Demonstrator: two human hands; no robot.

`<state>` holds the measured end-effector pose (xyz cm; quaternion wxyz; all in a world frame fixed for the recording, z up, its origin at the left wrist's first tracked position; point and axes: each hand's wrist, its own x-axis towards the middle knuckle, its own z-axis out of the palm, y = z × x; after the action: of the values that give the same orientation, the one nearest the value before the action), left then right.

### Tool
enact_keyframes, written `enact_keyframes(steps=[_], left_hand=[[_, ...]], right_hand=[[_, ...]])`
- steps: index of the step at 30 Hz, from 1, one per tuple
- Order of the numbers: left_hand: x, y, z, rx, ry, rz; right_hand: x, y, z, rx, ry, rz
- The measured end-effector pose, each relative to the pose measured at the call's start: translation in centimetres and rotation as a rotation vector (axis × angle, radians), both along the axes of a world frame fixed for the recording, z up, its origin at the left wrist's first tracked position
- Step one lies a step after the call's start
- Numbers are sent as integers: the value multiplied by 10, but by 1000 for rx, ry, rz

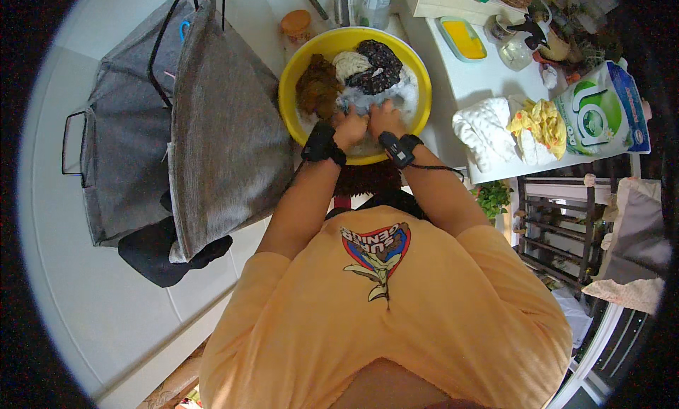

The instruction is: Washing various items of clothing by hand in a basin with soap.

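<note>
A yellow basin (287, 104) in front of me holds sudsy water (409, 93) and wet clothes. My left hand (350, 127) and my right hand (386, 118) are side by side at its near part, fingers reaching down into the suds. Between and beyond them shows a pale bluish patch, perhaps cloth; the fingertips are hidden, so any grip is unclear. A brown garment (318, 85) lies at the basin's left, nearest my left hand. Farther back are a bunched cream cloth (351, 65) and a dark patterned cloth (377, 67). Black bands circle both wrists.
A grey fabric laundry hamper (228, 133) stands at left, black cloth (154, 255) hanging from it. On the white counter (448, 64) at right are white cloth (485, 130), yellow cloth (538, 125), a detergent bag (597, 112) and a soap dish (462, 39). An orange-lidded jar (296, 26) stands behind the basin.
</note>
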<state>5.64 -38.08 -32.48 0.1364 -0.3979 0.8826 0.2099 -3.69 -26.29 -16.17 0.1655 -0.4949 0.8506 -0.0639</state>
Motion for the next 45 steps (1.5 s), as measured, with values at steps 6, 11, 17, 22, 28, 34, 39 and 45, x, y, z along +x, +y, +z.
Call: enact_keyframes(steps=[6, 11, 17, 22, 28, 34, 39, 45], left_hand=[[-34, 54, 194, 1445, 682, 884], [-8, 54, 209, 1696, 928, 937], [7, 15, 84, 926, 1204, -43], [-9, 30, 138, 1898, 1209, 707], [-16, 39, 160, 1675, 1111, 1042], [-24, 83, 221, 706, 952, 743], [-19, 58, 142, 28, 549, -62], [-14, 41, 127, 360, 426, -109]], right_hand=[[-90, -5, -87, -70, -82, -95], [14, 4, 72, -733, -713, -331], [44, -2, 108, -966, -580, -132], [22, -3, 101, -690, -410, -139], [-3, -2, 71, -684, -263, -86], [-35, 9, 37, -415, -94, -387], [-20, 19, 4, -331, 192, -279], [-41, 6, -45, -100, 23, -322]])
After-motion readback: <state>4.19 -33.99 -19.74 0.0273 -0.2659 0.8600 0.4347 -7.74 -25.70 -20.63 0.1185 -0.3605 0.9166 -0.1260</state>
